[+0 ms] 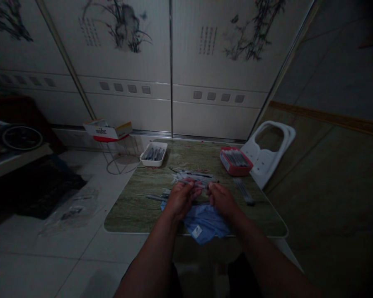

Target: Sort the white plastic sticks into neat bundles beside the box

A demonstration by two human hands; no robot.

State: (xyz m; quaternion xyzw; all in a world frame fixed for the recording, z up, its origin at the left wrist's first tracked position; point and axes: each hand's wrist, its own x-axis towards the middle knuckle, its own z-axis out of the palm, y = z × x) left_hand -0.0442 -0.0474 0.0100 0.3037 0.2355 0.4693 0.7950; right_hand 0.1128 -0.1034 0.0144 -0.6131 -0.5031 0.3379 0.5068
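Observation:
Over the middle of the low table, my left hand (182, 198) and my right hand (220, 198) face each other, fingers closed on a thin, pale pen (199, 186) that spans the gap between them. Just beyond lies a loose heap of pens (194, 174), some in clear sleeves. Under my wrists a blue cloth (203, 221) with a white label hangs over the near edge. A few more pens (157, 198) lie to the left of my left hand. The dim light hides fine detail.
On the green wood-patterned table (130, 211) stand a white tray of pens (143, 162) and a red basket of pens (240, 170). Several pens (244, 192) lie by the basket. A white folding chair (261, 155) is behind right; a stool (107, 139) bears an open carton (107, 130).

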